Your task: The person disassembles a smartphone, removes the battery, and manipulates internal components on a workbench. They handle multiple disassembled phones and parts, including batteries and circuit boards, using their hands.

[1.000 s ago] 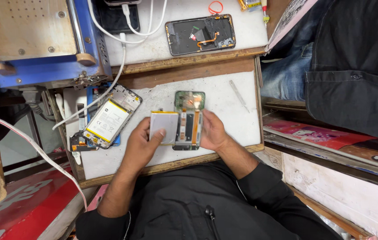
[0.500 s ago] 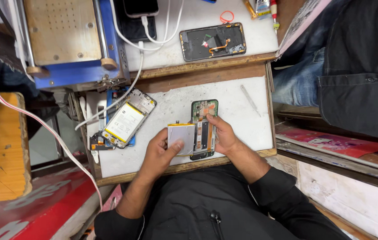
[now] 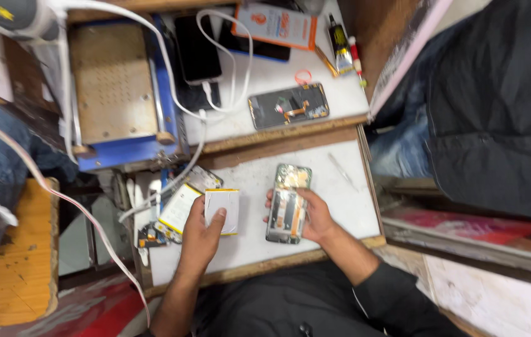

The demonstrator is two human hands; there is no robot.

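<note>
My right hand grips an opened phone body with a green circuit board at its far end, lying on the white work surface. My left hand holds a flat white battery with a yellow edge, moved off to the left of the phone. Just left of that battery lies another opened phone with its own battery.
A blue machine with a tan plate stands at the back left. On the rear shelf lie a dark phone frame, a black phone on a white cable, an orange box and a glue tube. Another person in dark clothes sits at right.
My left hand has pulled the white battery away from the phone body to the left. The camera has tilted, showing more of the rear shelf.
</note>
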